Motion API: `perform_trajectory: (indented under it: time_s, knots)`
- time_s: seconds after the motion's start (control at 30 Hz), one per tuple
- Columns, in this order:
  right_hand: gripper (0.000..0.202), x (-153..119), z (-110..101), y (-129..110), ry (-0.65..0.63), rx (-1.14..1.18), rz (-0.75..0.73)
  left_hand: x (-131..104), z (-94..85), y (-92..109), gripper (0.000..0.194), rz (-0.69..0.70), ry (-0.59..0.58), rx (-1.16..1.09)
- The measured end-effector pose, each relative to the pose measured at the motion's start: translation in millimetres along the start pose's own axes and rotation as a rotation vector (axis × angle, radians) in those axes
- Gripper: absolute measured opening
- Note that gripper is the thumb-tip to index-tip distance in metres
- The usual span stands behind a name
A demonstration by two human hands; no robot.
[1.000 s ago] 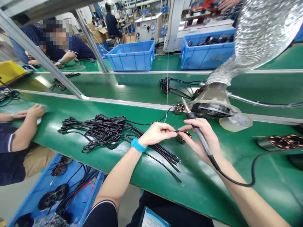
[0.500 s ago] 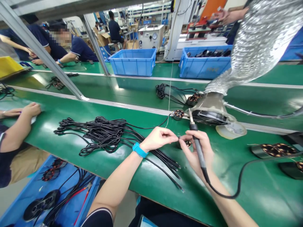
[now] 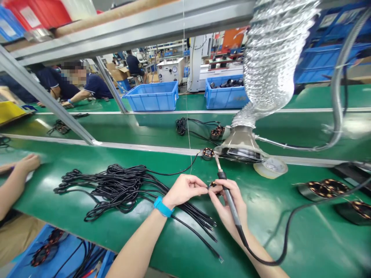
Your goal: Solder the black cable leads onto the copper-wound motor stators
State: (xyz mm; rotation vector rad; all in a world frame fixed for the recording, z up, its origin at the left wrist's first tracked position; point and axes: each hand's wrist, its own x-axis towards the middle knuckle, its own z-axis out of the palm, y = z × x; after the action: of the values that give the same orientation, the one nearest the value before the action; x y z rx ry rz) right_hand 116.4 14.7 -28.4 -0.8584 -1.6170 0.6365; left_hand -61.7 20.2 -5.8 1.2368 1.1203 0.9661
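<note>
My right hand (image 3: 232, 208) grips a soldering iron (image 3: 230, 202), its metal tip pointing up and away from me. Thumb and forefinger of that hand also meet at a small copper-wound motor stator (image 3: 213, 185), mostly hidden behind the fingers. My left hand (image 3: 184, 189), with a blue wristband, is closed in a pinch against the right fingertips; what it pinches is too small to make out. Left of it lies a bundle of black cables (image 3: 116, 189), their stripped ends passing beneath my left wrist. A stator (image 3: 208, 153) joined to one cable sits just beyond the iron's tip.
A fume extractor hood (image 3: 242, 144) with a silver duct (image 3: 269, 58) hangs beyond my right hand. Several stators (image 3: 321, 189) stand at the right. A translucent dish (image 3: 271, 168) is by the hood. Blue bins (image 3: 153, 96) line the back. Another person's hand (image 3: 29, 164) rests at the left.
The camera view has tilted up and shifted right, so the scene sits lower and further left. Both hands keep nearly the same pose, and the soldering iron stays in the right hand.
</note>
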Motion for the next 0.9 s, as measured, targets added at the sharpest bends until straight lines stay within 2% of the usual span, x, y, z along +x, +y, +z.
perform_trajectory:
  time_s: [0.43, 0.57, 0.9]
  knots:
    - [0.032, -1.6, -2.0, 3.0, 0.014, 0.024, 0.073, -1.2, 2.6, 7.3, 0.036, -0.007, -0.007, 0.107]
    - [0.032, -2.9, -1.3, 5.2, 0.024, 0.095, 0.133, -2.2, 2.0, 9.3, 0.039, -0.007, -0.035, 0.126]
    - [0.031, -5.5, -0.6, 8.9, 0.026, 0.128, 0.155, -2.8, 0.7, 6.8, 0.033, -0.001, -0.097, 0.156]
